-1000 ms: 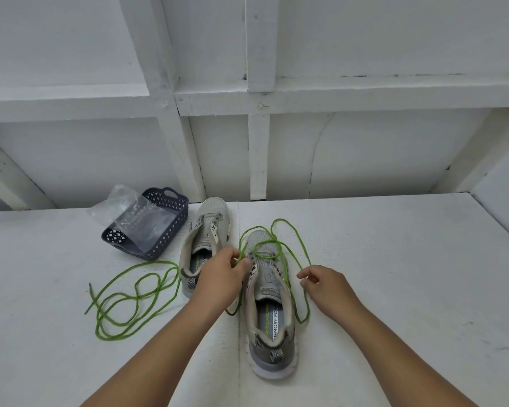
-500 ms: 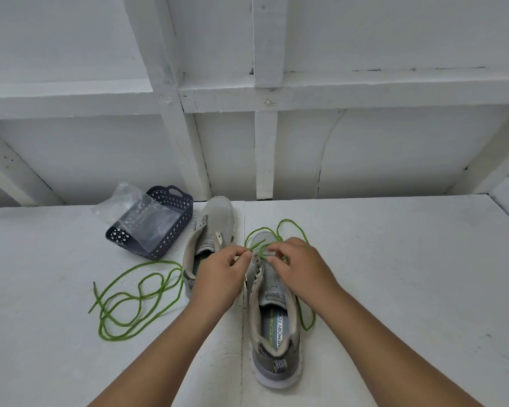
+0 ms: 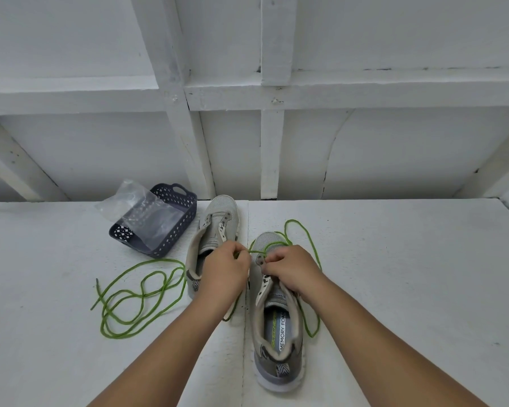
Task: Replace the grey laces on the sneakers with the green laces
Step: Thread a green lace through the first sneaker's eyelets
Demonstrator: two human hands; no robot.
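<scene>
Both hands have drawn slightly apart since a moment ago, stretching a short run of green lace (image 3: 303,233) between them. Off to the left, the spare lace (image 3: 141,292) lies loose beside the basket (image 3: 159,221). Left hand (image 3: 225,270) is curled, pinching the lace over the far sneaker (image 3: 215,227). Right hand (image 3: 290,270) is curled too, fingers at the near sneaker (image 3: 279,333)'s eyelets; I can't see exactly what they grip.
</scene>
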